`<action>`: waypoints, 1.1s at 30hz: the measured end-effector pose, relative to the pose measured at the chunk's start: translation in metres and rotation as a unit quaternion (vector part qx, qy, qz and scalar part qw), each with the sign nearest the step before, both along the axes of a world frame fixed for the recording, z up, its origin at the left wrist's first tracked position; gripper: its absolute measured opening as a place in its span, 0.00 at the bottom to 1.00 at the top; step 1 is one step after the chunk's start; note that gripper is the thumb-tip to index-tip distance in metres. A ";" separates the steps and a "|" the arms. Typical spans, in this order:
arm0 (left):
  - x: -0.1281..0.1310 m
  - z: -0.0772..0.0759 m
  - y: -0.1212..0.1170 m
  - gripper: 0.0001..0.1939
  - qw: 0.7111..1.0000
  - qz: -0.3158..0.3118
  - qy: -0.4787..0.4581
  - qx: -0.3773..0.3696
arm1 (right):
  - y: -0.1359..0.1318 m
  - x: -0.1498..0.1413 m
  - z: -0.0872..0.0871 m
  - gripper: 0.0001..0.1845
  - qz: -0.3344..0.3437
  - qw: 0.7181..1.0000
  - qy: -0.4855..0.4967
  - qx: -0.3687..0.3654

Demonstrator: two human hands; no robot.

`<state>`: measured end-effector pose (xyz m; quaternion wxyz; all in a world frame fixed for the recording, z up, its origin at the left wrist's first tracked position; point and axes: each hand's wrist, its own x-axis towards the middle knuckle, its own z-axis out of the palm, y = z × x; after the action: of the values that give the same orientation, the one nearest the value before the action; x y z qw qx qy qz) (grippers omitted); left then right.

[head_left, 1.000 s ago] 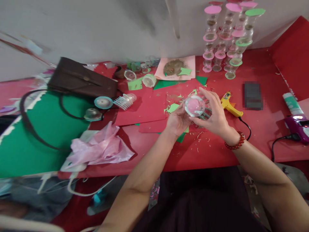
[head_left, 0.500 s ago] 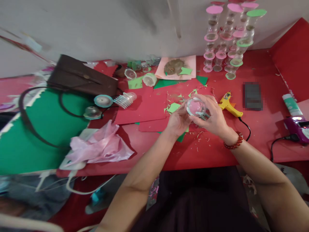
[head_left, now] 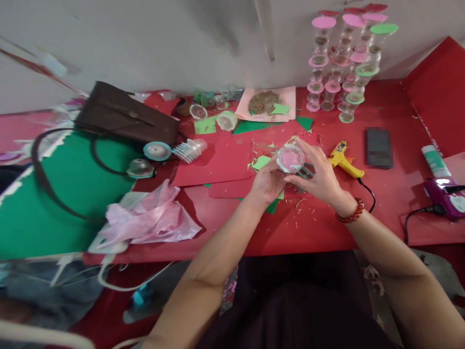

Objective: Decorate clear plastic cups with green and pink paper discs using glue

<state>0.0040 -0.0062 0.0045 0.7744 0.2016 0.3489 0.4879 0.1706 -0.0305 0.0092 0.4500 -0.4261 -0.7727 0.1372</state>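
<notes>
A clear plastic cup (head_left: 290,160) with a pink round face tilts up toward me over the middle of the table. My left hand (head_left: 268,183) grips it from the left and below. Around its right side curves my right hand (head_left: 319,174), thumb and fingers apart, the fingertips close to the rim and a gap before the palm. Whether they touch the cup is hard to tell. A greyish item (head_left: 307,170) shows partly behind the right hand, too hidden to name. A yellow glue gun (head_left: 345,160) lies just right of that hand.
Stacked cup-and-disc towers (head_left: 316,87) stand at the back right. Sand lies on pink paper (head_left: 243,109) at the back. Red sheets (head_left: 218,162), paper scraps, nested cups (head_left: 189,149), a brown bag (head_left: 123,114) and a pink plastic bag (head_left: 152,218) spread leftward.
The cup has shifted slightly left and turned its pink face more toward me. My right hand's fingers have spread a little away from it. The glue gun stays where it was.
</notes>
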 end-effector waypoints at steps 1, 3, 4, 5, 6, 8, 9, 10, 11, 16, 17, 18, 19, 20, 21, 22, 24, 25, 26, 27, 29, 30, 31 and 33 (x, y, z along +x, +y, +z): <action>0.001 0.002 0.000 0.18 1.000 0.002 -0.006 0.000 | 0.000 0.000 0.000 0.48 -0.001 1.000 0.001 -0.001; 0.001 0.005 0.001 0.19 1.000 0.005 -0.014 -0.006 | 0.000 0.001 -0.001 0.51 -0.001 1.000 0.013 -0.009; 0.001 0.006 0.001 0.19 1.000 0.006 -0.013 -0.011 | 0.000 0.001 -0.001 0.51 -0.001 1.000 0.023 -0.017; 0.000 0.007 0.002 0.19 1.000 0.006 -0.009 -0.018 | 0.000 0.001 -0.002 0.51 -0.002 0.999 0.032 -0.028; 0.000 0.007 0.003 0.19 1.000 0.007 -0.004 -0.023 | 0.001 0.001 -0.002 0.49 -0.004 0.998 0.039 -0.042; -0.001 0.007 0.004 0.20 1.000 0.007 0.004 -0.028 | 0.001 0.001 -0.004 0.46 -0.010 0.996 0.045 -0.075; -0.002 0.008 0.004 0.21 1.000 0.006 0.006 -0.028 | 0.002 0.000 -0.005 0.43 -0.014 0.995 0.045 -0.089; -0.002 0.008 0.003 0.21 1.000 0.004 0.009 -0.028 | 0.003 0.000 -0.006 0.42 -0.017 0.994 0.044 -0.100; -0.002 0.009 0.002 0.21 1.000 0.001 0.011 -0.028 | 0.003 -0.001 -0.008 0.40 -0.020 0.993 0.042 -0.109; 0.003 0.014 -0.005 0.20 1.000 -0.010 0.007 -0.027 | 0.005 -0.004 -0.011 0.27 -0.022 0.992 0.043 -0.114; 0.004 0.015 -0.007 0.20 1.000 -0.016 0.005 -0.023 | 0.005 -0.004 -0.012 0.24 -0.022 0.993 0.047 -0.109; 0.005 0.015 -0.008 0.19 1.000 -0.023 0.004 -0.018 | 0.005 -0.004 -0.012 0.22 -0.021 0.993 0.050 -0.105; 0.005 0.014 -0.009 0.18 0.999 -0.031 0.005 -0.010 | 0.005 -0.003 -0.012 0.20 -0.022 0.993 0.052 -0.100; 0.005 0.013 -0.010 0.18 0.999 -0.037 0.006 0.001 | 0.005 -0.003 -0.012 0.19 -0.024 0.994 0.052 -0.095; 0.005 0.012 -0.011 0.18 0.999 -0.041 0.008 0.016 | 0.005 -0.003 -0.012 0.18 -0.027 0.994 0.050 -0.090; 0.004 0.011 -0.012 0.19 0.998 -0.044 0.009 0.035 | 0.005 -0.003 -0.012 0.16 -0.030 0.995 0.047 -0.083; 0.003 0.009 -0.014 0.22 0.996 -0.051 0.013 0.077 | 0.005 -0.002 -0.014 0.15 -0.037 0.996 0.039 -0.065; 0.002 0.009 -0.014 0.25 0.993 -0.058 0.019 0.097 | 0.006 -0.002 -0.015 0.15 -0.038 0.997 0.036 -0.055; 0.002 0.008 -0.015 0.27 0.991 -0.065 0.028 0.115 | 0.006 -0.002 -0.016 0.15 -0.039 0.998 0.032 -0.046; 0.001 0.008 -0.015 0.28 0.988 -0.069 0.041 0.130 | 0.007 -0.002 -0.018 0.15 -0.041 0.998 0.028 -0.039; 0.001 0.009 -0.015 0.29 0.984 -0.056 0.074 0.153 | 0.008 -0.001 -0.020 0.16 -0.045 0.998 0.021 -0.034; 0.001 0.009 -0.014 0.29 0.982 -0.038 0.092 0.163 | 0.009 0.000 -0.020 0.18 -0.047 0.998 0.022 -0.038; 0.001 0.009 -0.014 0.29 0.978 -0.014 0.111 0.175 | 0.009 0.002 -0.019 0.20 -0.048 0.997 0.029 -0.046; 0.000 0.007 -0.011 0.28 0.968 0.033 0.151 0.200 | 0.009 0.004 -0.014 0.21 -0.059 0.994 0.063 -0.068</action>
<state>0.0043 -0.0176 0.0118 0.6404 0.4118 0.3636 0.5367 0.1751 -0.0216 -0.0049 0.4749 -0.4914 -0.7052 0.1889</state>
